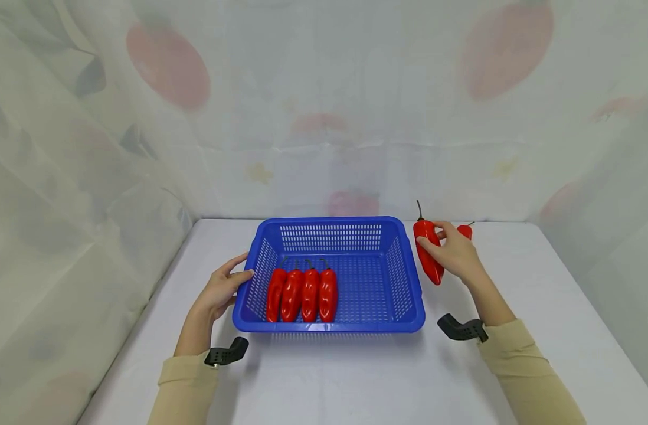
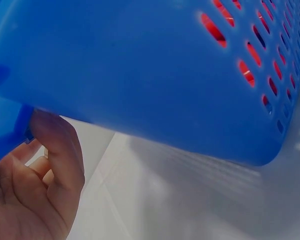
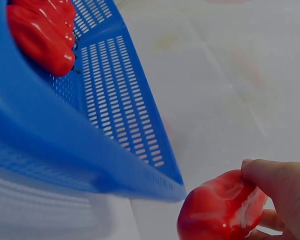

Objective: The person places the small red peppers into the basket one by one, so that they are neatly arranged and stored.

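A blue plastic basket (image 1: 329, 327) stands on the table with several red chili peppers (image 1: 293, 295) lying side by side in its left half. My left hand (image 1: 221, 287) grips the basket's left rim, thumb on top; in the left wrist view the fingers (image 2: 60, 160) curl beneath that rim. Just outside the basket's right side, my right hand (image 1: 454, 251) pinches a red chili pepper (image 1: 428, 254) between thumb and fingers, its stem pointing up. The right wrist view shows this held pepper (image 3: 215, 207) close to the basket's corner.
Another red chili pepper (image 1: 465, 231) is partly hidden behind my right hand. The white table (image 1: 345, 383) reaches back to a pale printed curtain (image 1: 281, 159), which also hangs along both sides. Dark straps (image 1: 227, 353) sit on both wrists.
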